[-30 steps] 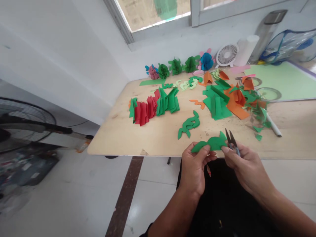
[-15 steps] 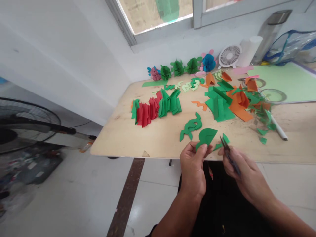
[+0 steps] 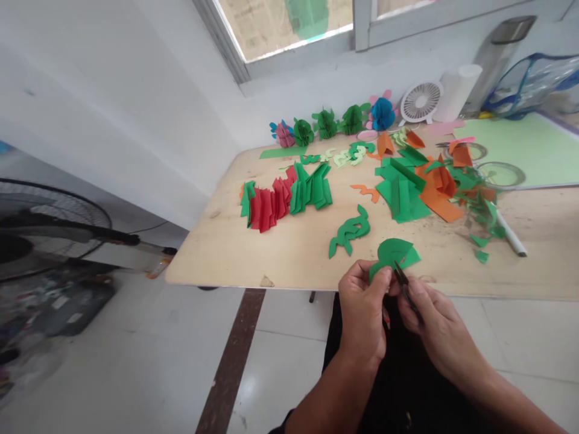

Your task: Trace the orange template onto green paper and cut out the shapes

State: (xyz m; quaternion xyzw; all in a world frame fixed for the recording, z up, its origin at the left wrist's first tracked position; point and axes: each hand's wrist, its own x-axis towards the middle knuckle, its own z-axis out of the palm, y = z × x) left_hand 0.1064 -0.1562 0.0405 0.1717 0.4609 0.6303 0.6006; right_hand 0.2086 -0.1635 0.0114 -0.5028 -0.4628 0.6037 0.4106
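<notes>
Above the table's front edge, my left hand (image 3: 365, 307) pinches a folded piece of green paper (image 3: 391, 248) with a rounded outline between thumb and fingers. My right hand (image 3: 432, 310) is closed around a small pair of dark scissors (image 3: 402, 278). The pointed blades lie against the lower right side of the paper, close to my left thumb. Whether they are closed on it I cannot tell. Just beyond my hands lies a stack of wavy green paper cutouts (image 3: 350, 231).
Red folded papers (image 3: 266, 208) and green folded papers (image 3: 311, 190) stand on the wooden table (image 3: 217, 259). Green and orange sheets (image 3: 404, 196), scraps and a white marker (image 3: 511, 232) lie right. Paper ornaments (image 3: 326, 124) and a small fan (image 3: 421, 103) line the wall.
My right hand has moved left with the scissors, bringing the blades from beside the green paper onto it. My left hand has shifted slightly right and down with the paper.
</notes>
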